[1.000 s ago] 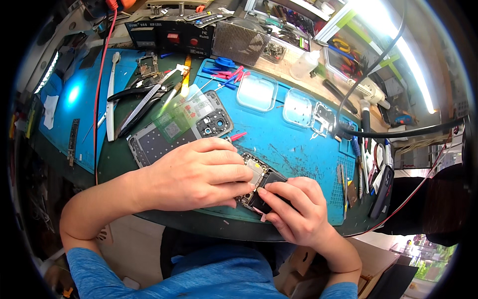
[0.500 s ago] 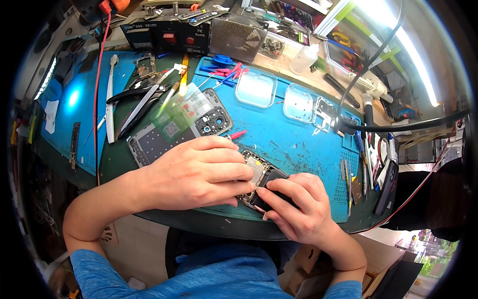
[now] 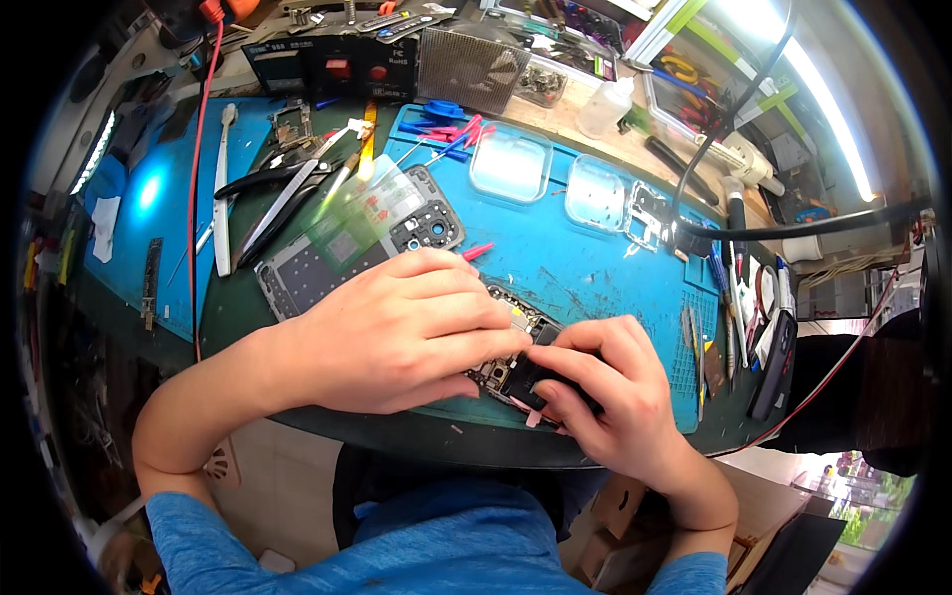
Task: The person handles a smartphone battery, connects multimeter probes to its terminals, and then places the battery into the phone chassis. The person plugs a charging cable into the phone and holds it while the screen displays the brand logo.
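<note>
An opened phone (image 3: 493,375) lies at the near edge of the blue mat, its circuit board and metal shields bare. A black battery (image 3: 523,382) sits at its right part, with a small pink tab at the near edge. My left hand (image 3: 402,342) is closed over the phone's left end, thumb on the near side; its index fingertip touches down beside the battery. My right hand (image 3: 610,392) is closed on the battery, index finger and thumb against it, hiding its right end. A pink-handled screwdriver (image 3: 477,252) lies just beyond my left hand.
A phone back frame (image 3: 436,228) under a green clear sheet (image 3: 359,220) lies behind my left hand. Beyond are two clear plastic boxes (image 3: 511,167), pliers (image 3: 273,182) and tweezers. A black cable (image 3: 813,224) hangs at the right, above several tools. A black power unit (image 3: 332,71) stands at the back.
My right hand has shifted and its thumb now comes onto the battery from the near side. My left fingertips have slid slightly right, and more of the board shows between the hands.
</note>
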Tool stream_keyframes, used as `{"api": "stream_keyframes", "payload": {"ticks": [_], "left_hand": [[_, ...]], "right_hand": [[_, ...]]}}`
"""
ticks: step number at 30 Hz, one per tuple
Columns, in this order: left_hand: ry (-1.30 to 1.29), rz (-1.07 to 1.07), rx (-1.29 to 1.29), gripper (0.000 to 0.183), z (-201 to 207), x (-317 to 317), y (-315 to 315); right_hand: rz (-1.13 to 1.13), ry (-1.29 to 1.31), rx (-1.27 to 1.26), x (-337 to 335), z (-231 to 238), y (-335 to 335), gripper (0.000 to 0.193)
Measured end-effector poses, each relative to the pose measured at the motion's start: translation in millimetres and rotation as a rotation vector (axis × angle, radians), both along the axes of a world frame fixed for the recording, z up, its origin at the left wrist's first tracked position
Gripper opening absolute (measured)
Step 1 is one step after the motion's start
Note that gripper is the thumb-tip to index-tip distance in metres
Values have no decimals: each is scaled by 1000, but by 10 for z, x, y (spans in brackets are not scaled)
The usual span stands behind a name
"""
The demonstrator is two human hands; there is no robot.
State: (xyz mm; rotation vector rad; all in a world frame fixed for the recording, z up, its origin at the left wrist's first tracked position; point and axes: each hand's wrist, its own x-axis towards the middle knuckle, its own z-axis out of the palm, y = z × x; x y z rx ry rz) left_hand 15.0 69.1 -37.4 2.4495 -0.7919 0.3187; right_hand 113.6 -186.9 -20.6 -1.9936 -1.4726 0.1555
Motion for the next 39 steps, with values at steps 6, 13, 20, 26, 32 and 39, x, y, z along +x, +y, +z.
{"api": "stream_keyframes", "payload": {"ticks": [6,13,20,26,32,39], "left_hand": [[-10,30,-1,50,-8,-35,-29],[-46,9,36,50,-17,-30,-66],[-92,35,12,42,-101,-66,-51],[-158,62,84,41,-117,-94,-86],[-154,47,102,41,-111,-90,-86],[-130,-18,95,42,-88,-1,-4]], "right_hand": [[-182,-143,9,-65,61,65,24],[-71,-165,-85,-174,58,-84,39],[-29,-194,38,-195,-108,-57,39],[-15,-243,25,-203,-121,-61,38],[-10,-330,16,-213,-150,-72,37],[-5,-355,6,-207,-147,-69,37]]}}
